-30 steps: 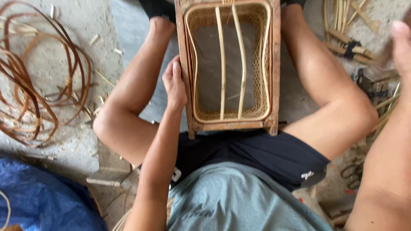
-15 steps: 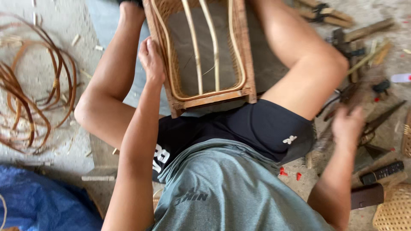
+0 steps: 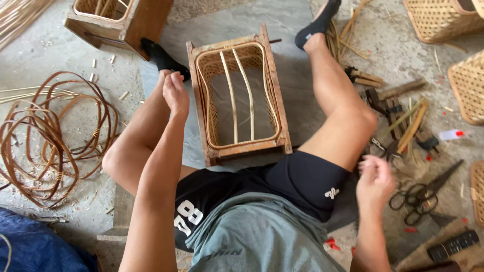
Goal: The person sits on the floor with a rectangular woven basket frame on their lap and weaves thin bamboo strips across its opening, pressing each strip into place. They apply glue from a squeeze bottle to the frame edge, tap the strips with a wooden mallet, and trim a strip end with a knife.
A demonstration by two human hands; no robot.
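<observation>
The rectangular wooden frame with a woven rattan basket inside lies on the concrete floor between the person's legs; it looks stiff, fairly light, best gripped by its side rails. Left hand hovers loosely open beside it, holding nothing; right hand, fingers curled and empty, reaches toward black scissors

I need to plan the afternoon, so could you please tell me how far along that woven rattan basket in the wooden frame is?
The woven rattan basket in the rectangular wooden frame has woven side walls and two bare cane ribs across its opening. Neither hand is on it: the left hand hangs beside the frame, and the right hand is near the black scissors. The brown cane coil lies unused.
</observation>
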